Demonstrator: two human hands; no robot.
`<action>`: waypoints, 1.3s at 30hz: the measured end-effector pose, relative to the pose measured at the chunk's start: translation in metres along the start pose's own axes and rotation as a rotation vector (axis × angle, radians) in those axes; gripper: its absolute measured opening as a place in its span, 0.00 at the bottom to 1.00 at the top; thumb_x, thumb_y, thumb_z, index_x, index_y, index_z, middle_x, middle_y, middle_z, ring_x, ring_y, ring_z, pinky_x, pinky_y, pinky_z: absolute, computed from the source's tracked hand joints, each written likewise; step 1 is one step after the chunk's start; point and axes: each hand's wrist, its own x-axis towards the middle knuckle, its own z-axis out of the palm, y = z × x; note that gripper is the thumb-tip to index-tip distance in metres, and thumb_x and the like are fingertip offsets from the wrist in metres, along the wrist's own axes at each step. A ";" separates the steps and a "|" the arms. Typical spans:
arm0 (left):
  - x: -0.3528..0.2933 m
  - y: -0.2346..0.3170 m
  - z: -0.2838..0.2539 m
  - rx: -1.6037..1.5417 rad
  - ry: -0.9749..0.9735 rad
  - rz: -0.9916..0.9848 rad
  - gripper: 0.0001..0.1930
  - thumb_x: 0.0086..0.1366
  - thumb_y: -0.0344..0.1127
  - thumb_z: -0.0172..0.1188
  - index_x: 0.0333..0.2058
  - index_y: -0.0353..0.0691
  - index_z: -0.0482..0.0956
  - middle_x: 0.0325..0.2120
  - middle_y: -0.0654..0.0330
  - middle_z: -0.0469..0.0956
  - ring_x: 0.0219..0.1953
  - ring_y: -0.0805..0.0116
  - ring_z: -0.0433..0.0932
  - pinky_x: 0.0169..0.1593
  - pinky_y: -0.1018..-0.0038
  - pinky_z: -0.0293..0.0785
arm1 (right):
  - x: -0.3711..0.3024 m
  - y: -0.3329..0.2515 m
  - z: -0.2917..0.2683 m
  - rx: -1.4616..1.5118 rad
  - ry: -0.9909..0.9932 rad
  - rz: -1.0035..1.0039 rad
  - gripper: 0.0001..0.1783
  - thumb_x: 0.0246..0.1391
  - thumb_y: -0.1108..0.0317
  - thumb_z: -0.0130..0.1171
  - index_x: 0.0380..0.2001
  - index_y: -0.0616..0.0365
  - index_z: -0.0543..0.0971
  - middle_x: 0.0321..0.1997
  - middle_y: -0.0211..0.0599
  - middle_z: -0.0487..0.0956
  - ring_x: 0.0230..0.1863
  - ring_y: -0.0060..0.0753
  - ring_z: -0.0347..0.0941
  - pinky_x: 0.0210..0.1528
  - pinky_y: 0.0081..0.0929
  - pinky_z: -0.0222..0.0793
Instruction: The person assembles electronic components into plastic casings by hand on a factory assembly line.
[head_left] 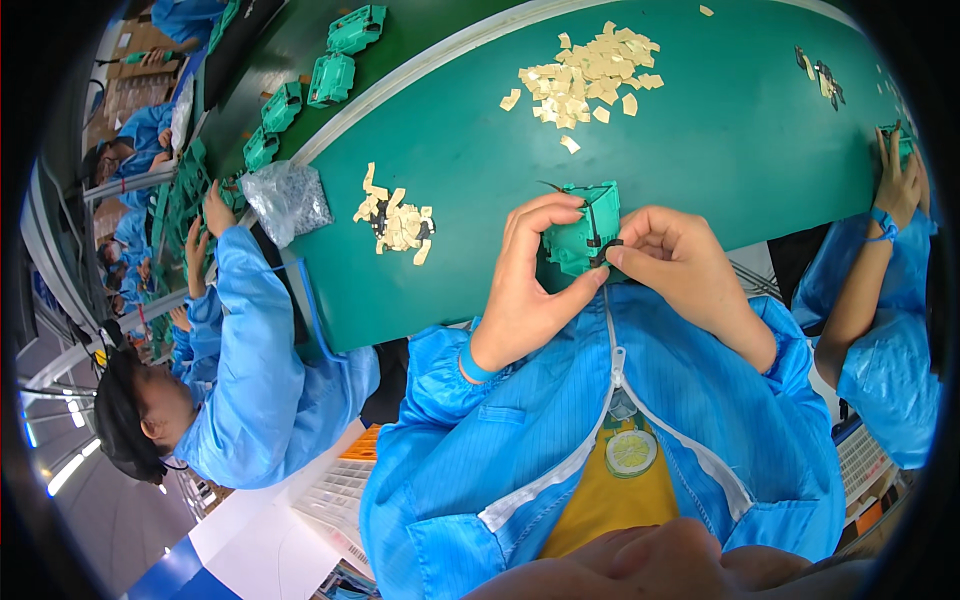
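Note:
Close to my chest, at the near edge of the green table (460,130), I hold a green plastic housing (572,243). My left hand (525,270) is closed round its left side, with the thumb along the near edge. A thin black cable (591,215) runs down the housing, and its upper end sticks out past my left fingertips. My right hand (690,262) pinches a small black part (606,250) against the housing's near right corner. The right fingertips partly cover this part, so its full shape is hidden.
A heap of cream-coloured pieces (595,80) lies at the far middle. Left of my hands is a smaller pile of cream strips (402,228) mixed with black parts. More green housings (332,80) line the belt beyond. A clear bag (287,203) and co-workers (250,370) flank me.

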 end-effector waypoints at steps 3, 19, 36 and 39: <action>0.000 -0.002 0.000 -0.016 0.000 -0.008 0.31 0.50 0.23 0.71 0.53 0.42 0.70 0.56 0.53 0.70 0.61 0.54 0.68 0.63 0.61 0.66 | 0.000 -0.002 0.001 -0.023 0.008 -0.003 0.07 0.59 0.72 0.63 0.32 0.66 0.78 0.31 0.33 0.83 0.35 0.18 0.79 0.37 0.19 0.75; -0.003 0.000 0.007 -0.136 0.030 -0.025 0.26 0.55 0.15 0.63 0.52 0.39 0.67 0.56 0.54 0.65 0.63 0.61 0.65 0.68 0.59 0.60 | -0.001 -0.003 0.002 -0.096 0.029 -0.011 0.07 0.58 0.72 0.64 0.31 0.66 0.79 0.30 0.34 0.83 0.34 0.19 0.80 0.36 0.19 0.75; 0.064 0.040 -0.036 0.267 0.312 0.291 0.18 0.56 0.23 0.64 0.45 0.36 0.71 0.52 0.50 0.73 0.59 0.54 0.70 0.63 0.63 0.64 | 0.065 -0.029 -0.023 0.160 0.162 -0.412 0.09 0.66 0.66 0.55 0.44 0.60 0.74 0.37 0.37 0.81 0.39 0.28 0.78 0.44 0.24 0.72; 0.131 0.033 -0.053 0.670 0.500 0.433 0.17 0.54 0.26 0.64 0.42 0.33 0.74 0.46 0.47 0.76 0.54 0.46 0.71 0.58 0.59 0.68 | 0.095 -0.036 -0.054 -0.060 0.421 -0.602 0.07 0.64 0.71 0.57 0.42 0.63 0.74 0.37 0.35 0.80 0.38 0.26 0.77 0.43 0.23 0.72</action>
